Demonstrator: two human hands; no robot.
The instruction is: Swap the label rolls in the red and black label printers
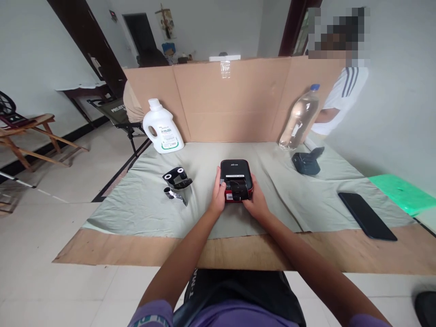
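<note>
A small black-and-red portable printer (237, 170) lies at the middle of the cloth-covered table. A strip of glossy black film (239, 190) shows at its front, below a white label. My left hand (218, 194) is closed against its left side, with the thumb along the near left corner. Against the right side rests my right hand (257, 200), its fingers partly hidden by the printer. To the left, apart from both hands, lie a black ribbon cartridge (177, 177) with two white-rimmed rolls and a small roll with loose dark film (175, 195).
A cardboard screen (228, 106) lines the table's back. Before it stand a white detergent bottle (164, 129) and a tilted clear bottle (299, 120). A black device (305, 163) and a phone (367, 215) lie at right. Behind the screen is a person in a white sleeve (350, 91).
</note>
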